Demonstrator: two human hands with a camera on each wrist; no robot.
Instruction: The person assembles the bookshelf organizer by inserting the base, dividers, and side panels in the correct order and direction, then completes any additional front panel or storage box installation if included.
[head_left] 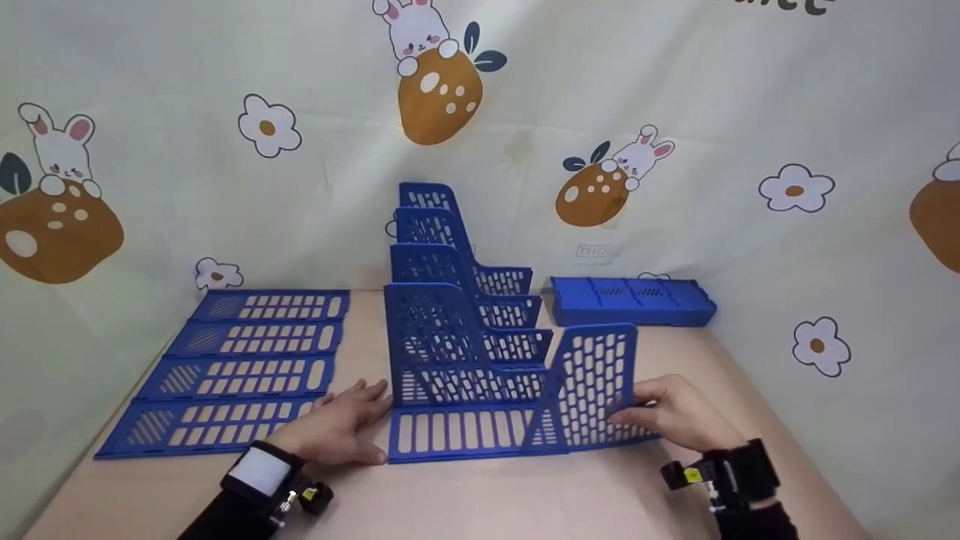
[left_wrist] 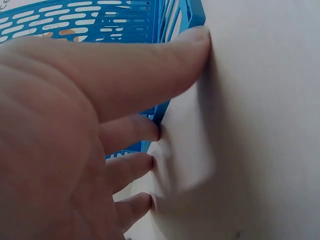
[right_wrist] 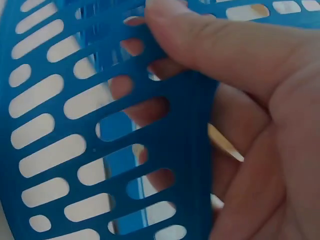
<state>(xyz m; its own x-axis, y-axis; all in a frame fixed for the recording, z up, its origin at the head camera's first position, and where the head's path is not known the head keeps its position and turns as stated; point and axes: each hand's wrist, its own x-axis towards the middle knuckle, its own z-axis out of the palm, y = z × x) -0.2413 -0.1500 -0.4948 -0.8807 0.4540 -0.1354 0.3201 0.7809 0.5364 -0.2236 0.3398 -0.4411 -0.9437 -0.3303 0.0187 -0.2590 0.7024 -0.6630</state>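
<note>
A blue plastic file rack (head_left: 431, 319) with several stepped dividers stands mid-table in the head view. At its front lies a slotted flat section (head_left: 480, 454). My left hand (head_left: 337, 427) rests at the left end of that section, fingers extended; in the left wrist view the thumb (left_wrist: 150, 65) touches the blue edge (left_wrist: 192, 15) and the fingertips are down by the tabletop. My right hand (head_left: 679, 412) pinches the right edge of an upright perforated panel (head_left: 596, 375), which stands at the rack's front right. The right wrist view shows the thumb on the panel's near face (right_wrist: 192, 120), fingers behind it.
Several blue slotted panels (head_left: 217, 388) lie flat in a row at the left. A long blue box-like piece (head_left: 630, 309) sits at the back right, near the patterned backdrop (head_left: 517, 150). The pale tabletop (head_left: 465, 502) extends in front of the rack.
</note>
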